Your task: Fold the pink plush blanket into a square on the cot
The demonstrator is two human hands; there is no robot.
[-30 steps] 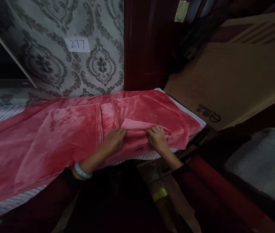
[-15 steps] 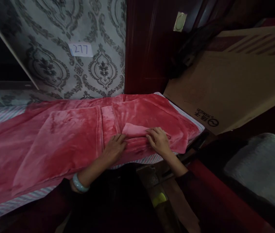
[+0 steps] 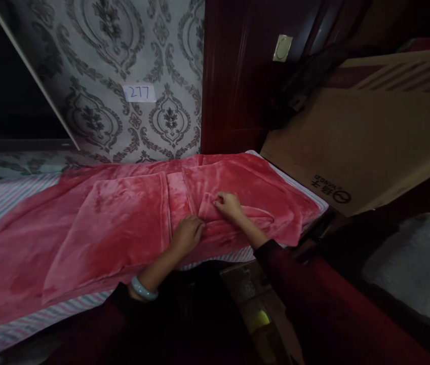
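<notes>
A large red-pink plush cloth [image 3: 134,218] lies spread in layers, with a folded flap near its middle. I cannot tell whether it is a blanket or a garment. My left hand [image 3: 188,235] is closed at the flap's left front corner, with fingertips pinching the cloth. Farther back and to the right, my right hand [image 3: 229,207] is closed too, thumb and fingers pinched at the flap's upper edge. The fabric between the fingers is mostly hidden. Under the plush cloth, a striped sheet [image 3: 17,195] shows along the edges.
A big cardboard box [image 3: 382,137] leans at the back right, by a dark red door panel [image 3: 237,76]. Patterned wallpaper [image 3: 104,66] bears a paper label [image 3: 141,93]. A dark screen [image 3: 13,81] stands at the left. Grey fabric [image 3: 416,268] lies at the lower right.
My right hand has moved left and back across the flap, closing into a pinch. The flap's pale strip now lies less exposed. The view has shifted slightly.
</notes>
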